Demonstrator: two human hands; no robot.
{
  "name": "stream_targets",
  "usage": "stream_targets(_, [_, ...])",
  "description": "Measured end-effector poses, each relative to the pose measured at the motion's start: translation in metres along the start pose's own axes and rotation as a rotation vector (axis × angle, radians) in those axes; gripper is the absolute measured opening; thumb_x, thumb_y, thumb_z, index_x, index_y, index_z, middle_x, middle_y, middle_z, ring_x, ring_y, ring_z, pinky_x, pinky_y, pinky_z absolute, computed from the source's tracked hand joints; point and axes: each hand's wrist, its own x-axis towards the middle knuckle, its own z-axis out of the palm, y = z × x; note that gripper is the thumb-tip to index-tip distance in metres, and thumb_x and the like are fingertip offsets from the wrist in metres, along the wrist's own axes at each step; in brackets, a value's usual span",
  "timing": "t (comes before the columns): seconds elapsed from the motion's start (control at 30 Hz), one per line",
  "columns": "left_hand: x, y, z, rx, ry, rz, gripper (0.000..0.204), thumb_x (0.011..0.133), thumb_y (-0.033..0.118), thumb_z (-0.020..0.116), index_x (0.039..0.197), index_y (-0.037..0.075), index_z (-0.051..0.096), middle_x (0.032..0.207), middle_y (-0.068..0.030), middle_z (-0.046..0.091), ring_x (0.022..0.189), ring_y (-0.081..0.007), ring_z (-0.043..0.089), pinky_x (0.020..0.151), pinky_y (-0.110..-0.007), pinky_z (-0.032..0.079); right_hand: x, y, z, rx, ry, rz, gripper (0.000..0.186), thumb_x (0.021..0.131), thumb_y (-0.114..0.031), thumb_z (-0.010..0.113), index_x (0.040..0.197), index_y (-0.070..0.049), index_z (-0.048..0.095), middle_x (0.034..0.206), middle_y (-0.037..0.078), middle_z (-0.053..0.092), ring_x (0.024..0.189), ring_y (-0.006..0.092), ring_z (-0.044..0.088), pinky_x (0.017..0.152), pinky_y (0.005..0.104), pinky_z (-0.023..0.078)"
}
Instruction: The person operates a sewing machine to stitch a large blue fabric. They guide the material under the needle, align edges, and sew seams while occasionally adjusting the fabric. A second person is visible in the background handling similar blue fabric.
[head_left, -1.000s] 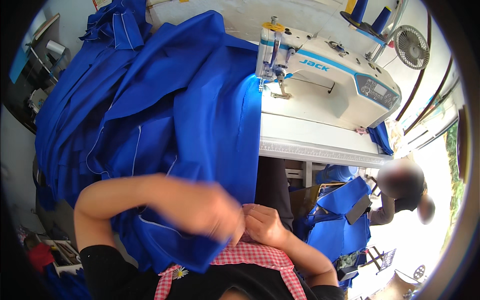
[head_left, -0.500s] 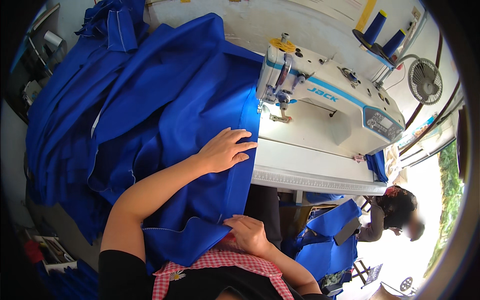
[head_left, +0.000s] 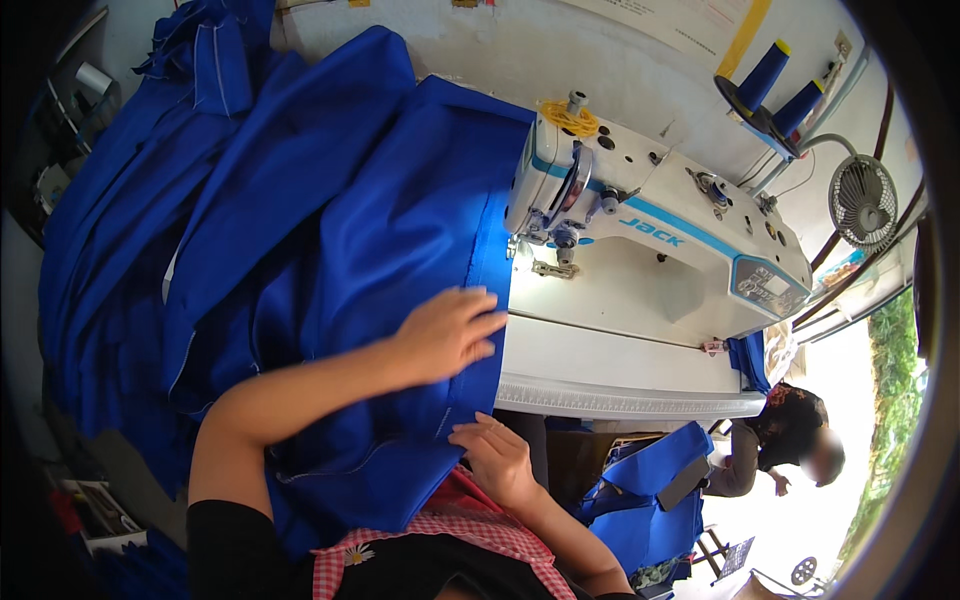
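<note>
A large blue fabric piece (head_left: 350,250) covers the left side and middle of the work surface. Its folded right edge runs down beside the needle of the white sewing machine (head_left: 660,215). My left hand (head_left: 448,335), a little blurred, is over that edge below the needle, fingers stretched out and nothing gripped. Closer to me, my right hand (head_left: 497,460) has its fingers bent and pinched on the fabric's near right border. A pale stitched line shows on the cloth just left of those fingertips. The cloth under my left palm is hidden.
Blue thread cones (head_left: 764,77) and a small fan (head_left: 863,202) stand behind the machine. A ruler strip (head_left: 620,397) lines the table's front edge. Cut blue pieces (head_left: 650,500) lie lower right, with another person (head_left: 775,440) bending beyond. More blue cloth is heaped at far left.
My left hand has come slightly nearer to me along the folded edge. The turned-up near corner of the fabric now lies flatter, and my right hand stays at its border.
</note>
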Motion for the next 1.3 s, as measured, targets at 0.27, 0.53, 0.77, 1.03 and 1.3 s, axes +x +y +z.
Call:
stream_targets(0.27, [-0.024,0.013,-0.020,-0.082,-0.153,-0.025,0.042,0.089,0.030,0.063,0.127,0.014,0.060,0.136,-0.0121,0.050,0.128,-0.0292,0.046,0.106,-0.047,0.037,0.017,0.009,-0.001,-0.006,0.025,-0.011,0.025,0.064,0.011,0.063,0.085,-0.002,0.064,0.090,0.011,0.070,0.090,0.0271,0.069,0.092,0.0446,0.053])
stream_targets(0.53, [0.011,-0.033,-0.016,-0.101,-0.091,0.018,0.034,0.088,0.025,0.064,0.119,0.012,0.063,0.130,-0.0132,0.052,0.120,-0.0306,0.050,0.102,-0.041,0.040,0.043,0.029,-0.008,0.040,0.019,-0.005,0.031,0.063,0.016,0.059,0.088,-0.001,0.063,0.090,0.011,0.070,0.088,0.0295,0.069,0.090,0.0446,0.054])
stream_targets(0.77, [0.046,-0.081,0.004,-0.199,0.058,0.095,0.023,0.083,0.014,0.066,0.105,0.007,0.065,0.116,-0.0125,0.058,0.105,-0.0304,0.056,0.093,-0.040,0.045,0.066,0.048,-0.012,0.057,0.052,0.081,0.031,0.067,0.018,0.055,0.089,-0.002,0.063,0.089,0.012,0.070,0.090,0.0307,0.069,0.093,0.0447,0.052])
stream_targets(1.03, [0.087,-0.125,0.025,-0.391,0.065,-0.030,0.018,0.086,0.010,0.059,0.100,-0.001,0.065,0.109,-0.0154,0.060,0.100,-0.0319,0.058,0.088,-0.038,0.047,0.079,0.062,-0.010,0.039,0.089,0.127,0.031,0.068,0.018,0.057,0.091,-0.002,0.064,0.092,0.014,0.070,0.092,0.0344,0.068,0.092,0.0448,0.053])
stream_targets(1.3, [0.090,-0.127,0.015,-0.266,0.328,0.026,0.014,0.082,0.015,0.065,0.074,0.003,0.065,0.082,-0.0113,0.064,0.087,-0.0298,0.061,0.080,-0.038,0.048,0.067,0.045,-0.011,-0.022,0.023,0.045,0.029,0.072,0.015,0.051,0.091,0.000,0.067,0.094,0.013,0.071,0.099,0.0306,0.068,0.095,0.0446,0.050])
